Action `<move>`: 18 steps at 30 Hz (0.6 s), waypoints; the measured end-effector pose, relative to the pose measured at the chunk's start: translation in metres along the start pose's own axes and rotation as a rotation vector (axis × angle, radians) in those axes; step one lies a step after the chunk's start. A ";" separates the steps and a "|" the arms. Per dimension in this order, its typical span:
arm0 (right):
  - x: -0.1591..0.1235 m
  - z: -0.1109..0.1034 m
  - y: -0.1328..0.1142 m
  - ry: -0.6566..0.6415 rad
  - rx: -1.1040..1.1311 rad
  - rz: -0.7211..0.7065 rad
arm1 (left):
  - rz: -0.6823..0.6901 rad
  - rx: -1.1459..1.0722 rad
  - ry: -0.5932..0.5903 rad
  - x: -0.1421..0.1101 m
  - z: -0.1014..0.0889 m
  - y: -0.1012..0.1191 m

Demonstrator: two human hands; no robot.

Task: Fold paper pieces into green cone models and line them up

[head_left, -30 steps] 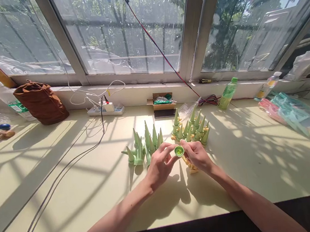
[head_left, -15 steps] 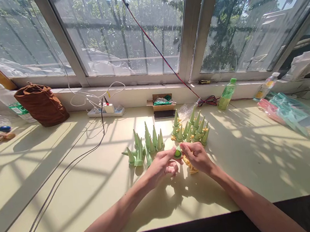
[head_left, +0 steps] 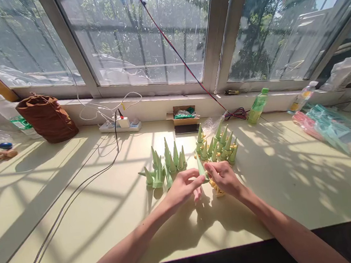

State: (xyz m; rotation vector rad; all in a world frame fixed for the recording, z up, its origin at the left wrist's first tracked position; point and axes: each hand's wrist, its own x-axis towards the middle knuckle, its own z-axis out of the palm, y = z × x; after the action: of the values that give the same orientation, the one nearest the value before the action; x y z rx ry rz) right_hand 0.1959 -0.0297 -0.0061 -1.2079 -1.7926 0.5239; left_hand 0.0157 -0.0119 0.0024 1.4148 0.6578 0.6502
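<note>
My left hand point(head_left: 187, 186) is closed on the lower end of a pale green cone point(head_left: 200, 167), its tip pointing up. Pinched together beside the cone's base, the fingers of my right hand point(head_left: 224, 176) hide whatever is between them. Small yellow pieces point(head_left: 217, 191) lie on the table under and beside my right hand. To the left stands a group of loose green cones point(head_left: 169, 160), one of them tipped sideways. Behind my right hand is a second cluster of green cones point(head_left: 223, 142), with bits of yellow around their bases.
A small open cardboard box point(head_left: 184, 111) and a power strip point(head_left: 120, 127) sit along the window side. A black cable point(head_left: 103, 170) runs across the left of the table. Green bottle point(head_left: 258, 106) and plastic-wrapped packs point(head_left: 328, 125) are at right; a brown bag point(head_left: 47, 118) stands at left.
The cone has turned in my left hand: its round open base faced me before, and now its tip points up. My right hand has stayed close beside it.
</note>
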 end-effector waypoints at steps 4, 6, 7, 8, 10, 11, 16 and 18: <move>0.001 0.001 0.000 0.002 0.051 0.054 | 0.026 0.126 -0.003 -0.001 0.001 0.000; 0.001 0.001 0.000 -0.005 0.074 0.071 | 0.030 0.182 0.018 -0.001 0.002 -0.001; 0.001 0.001 0.001 -0.003 0.080 0.074 | 0.050 0.221 0.045 -0.001 0.002 -0.002; 0.001 0.001 0.001 0.003 0.084 0.077 | 0.087 0.268 0.078 -0.001 0.002 -0.003; 0.002 0.001 0.001 0.019 0.090 0.086 | 0.219 0.383 0.159 -0.001 0.002 -0.006; 0.002 0.001 0.001 0.028 0.094 0.094 | 0.289 0.445 0.178 0.000 0.002 -0.008; 0.004 0.003 0.000 0.048 0.144 0.139 | 0.539 0.703 0.309 0.003 -0.001 -0.017; 0.004 0.004 0.001 0.044 0.173 0.166 | 0.558 0.745 0.346 0.004 0.000 -0.017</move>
State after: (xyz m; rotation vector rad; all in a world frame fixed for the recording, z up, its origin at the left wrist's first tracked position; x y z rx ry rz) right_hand 0.1926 -0.0254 -0.0076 -1.2430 -1.5829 0.7270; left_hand 0.0186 -0.0093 -0.0149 2.2456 0.8268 1.1820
